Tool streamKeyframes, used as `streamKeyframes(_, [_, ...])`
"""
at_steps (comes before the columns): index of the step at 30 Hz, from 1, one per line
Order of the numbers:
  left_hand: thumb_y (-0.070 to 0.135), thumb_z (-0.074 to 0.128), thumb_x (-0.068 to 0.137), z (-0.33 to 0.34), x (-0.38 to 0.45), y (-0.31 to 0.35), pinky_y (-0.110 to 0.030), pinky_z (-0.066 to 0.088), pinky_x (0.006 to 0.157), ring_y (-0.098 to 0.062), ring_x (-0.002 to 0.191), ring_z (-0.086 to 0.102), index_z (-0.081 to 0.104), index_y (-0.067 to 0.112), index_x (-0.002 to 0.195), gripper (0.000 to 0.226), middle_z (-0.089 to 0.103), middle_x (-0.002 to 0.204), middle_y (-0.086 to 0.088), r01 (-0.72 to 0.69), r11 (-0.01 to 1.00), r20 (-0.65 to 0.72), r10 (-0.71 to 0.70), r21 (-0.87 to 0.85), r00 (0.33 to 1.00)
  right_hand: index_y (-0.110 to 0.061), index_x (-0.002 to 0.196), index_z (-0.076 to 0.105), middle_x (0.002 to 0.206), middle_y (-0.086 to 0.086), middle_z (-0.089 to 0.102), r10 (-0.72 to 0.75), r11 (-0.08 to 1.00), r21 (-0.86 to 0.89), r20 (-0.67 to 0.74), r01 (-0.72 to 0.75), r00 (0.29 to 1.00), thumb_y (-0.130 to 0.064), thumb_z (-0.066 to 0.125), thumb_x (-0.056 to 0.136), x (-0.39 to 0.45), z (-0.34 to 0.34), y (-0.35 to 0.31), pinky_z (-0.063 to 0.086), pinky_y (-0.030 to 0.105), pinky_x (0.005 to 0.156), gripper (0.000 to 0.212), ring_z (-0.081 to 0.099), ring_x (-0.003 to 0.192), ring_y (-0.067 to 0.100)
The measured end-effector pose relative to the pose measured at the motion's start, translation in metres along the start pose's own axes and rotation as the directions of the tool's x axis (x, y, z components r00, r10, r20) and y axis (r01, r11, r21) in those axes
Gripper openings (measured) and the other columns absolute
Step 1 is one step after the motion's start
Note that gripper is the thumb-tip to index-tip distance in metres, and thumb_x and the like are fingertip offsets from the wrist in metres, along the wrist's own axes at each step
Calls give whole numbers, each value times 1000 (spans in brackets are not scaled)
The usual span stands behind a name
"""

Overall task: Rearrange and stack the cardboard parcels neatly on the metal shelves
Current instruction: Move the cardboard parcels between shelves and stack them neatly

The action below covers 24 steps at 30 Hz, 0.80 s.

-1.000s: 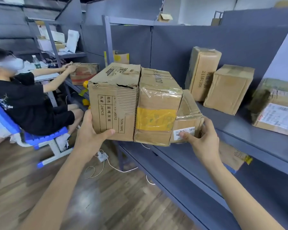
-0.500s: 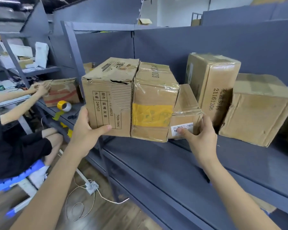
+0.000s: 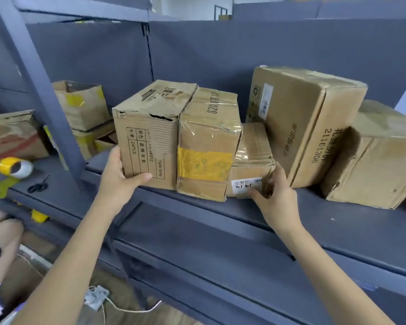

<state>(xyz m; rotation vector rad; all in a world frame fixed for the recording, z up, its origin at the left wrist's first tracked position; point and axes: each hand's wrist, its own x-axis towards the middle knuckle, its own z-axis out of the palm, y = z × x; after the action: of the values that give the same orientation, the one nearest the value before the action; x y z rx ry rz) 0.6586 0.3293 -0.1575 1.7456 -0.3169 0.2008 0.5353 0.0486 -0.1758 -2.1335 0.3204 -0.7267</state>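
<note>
Three cardboard parcels sit pressed side by side on the grey metal shelf (image 3: 197, 214). The left parcel (image 3: 148, 137) has a printed table and a torn top edge. The middle parcel (image 3: 206, 146) is wrapped in clear tape with a yellow band. The small right parcel (image 3: 251, 156) carries a white label. My left hand (image 3: 120, 181) grips the left parcel's outer side, thumb across its lower front. My right hand (image 3: 274, 198) holds the small parcel's right front corner, thumb under the label. The row's bottom rests on or just above the shelf.
A tall parcel (image 3: 300, 123) and a squat one (image 3: 373, 160) stand to the right on the same shelf. Past the upright post (image 3: 40, 90), the neighbouring shelf holds more boxes (image 3: 80, 104), a yellow tape roll (image 3: 15, 167) and scissors (image 3: 38, 185). A seated person's knee (image 3: 0, 240) shows lower left.
Both hands carried the three-parcel row from mid-air over the floor onto the shelf, down beside the tall parcel. The view swung right, away from the seated person.
</note>
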Motion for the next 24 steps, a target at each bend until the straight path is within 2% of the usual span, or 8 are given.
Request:
streamKeyframes(3, [11,77,69,-2,17,-20,-48,39,104,-11,122,50,34,39,131,80,56,127,15,-9,997,22,7,74,1000,-16,142,25,99,-6,53,31,997,-65,15,-30,999,-6,66,83,6,15,-11,39,8,60,72,56,78,12])
streamKeyframes(5, [13,74,77,0,25,-22,-39,33,109,-10,123,46,23,32,142,85,50,135,9,-31,988,29,27,151,999,-12,143,22,107,3,55,71,993,-90,-2,-71,997,-5,63,85,11,25,-18,40,22,70,72,58,87,23])
streamKeyframes(7, [11,67,84,4,34,-23,-31,30,106,-15,127,41,11,21,148,86,43,142,1,-43,970,33,36,238,999,-6,140,23,112,11,57,113,987,-115,-33,-116,993,-4,60,86,14,36,-23,39,27,74,66,57,98,32])
streamKeyframes(11, [10,59,90,8,55,-26,-34,23,110,-25,138,29,-8,11,149,89,29,152,-8,-3,953,42,-10,304,999,-3,135,23,114,15,56,182,974,-126,-57,-188,982,-2,57,87,23,55,-34,46,35,74,60,55,95,30])
streamKeyframes(15, [11,58,90,7,74,-32,-40,23,112,-30,139,24,-19,7,145,95,17,154,-14,25,902,82,-67,432,994,1,127,28,119,22,56,251,951,-170,-69,-259,966,-9,55,89,36,68,-41,48,40,75,47,55,101,38])
streamKeyframes(18, [13,58,89,1,73,-30,-42,12,116,-36,142,9,-16,3,145,93,6,154,-24,16,810,101,-93,586,991,4,143,13,129,22,51,286,929,-230,-54,-291,957,-19,55,91,31,66,-44,47,38,79,70,53,109,36])
streamKeyframes(21, [14,58,88,-3,38,-28,-42,5,118,-35,143,1,4,6,148,82,3,156,-21,-236,742,200,139,628,970,-2,148,-4,132,21,49,282,912,-294,-56,-286,958,-23,54,93,6,53,-44,40,30,78,83,50,114,34])
streamKeyframes(24, [15,60,87,2,2,-23,-43,12,116,-34,144,6,21,8,147,72,12,156,-17,-483,677,373,317,555,872,-6,149,6,135,18,46,260,890,-373,-57,-262,964,-23,54,93,-22,37,-44,39,31,85,75,45,120,31])
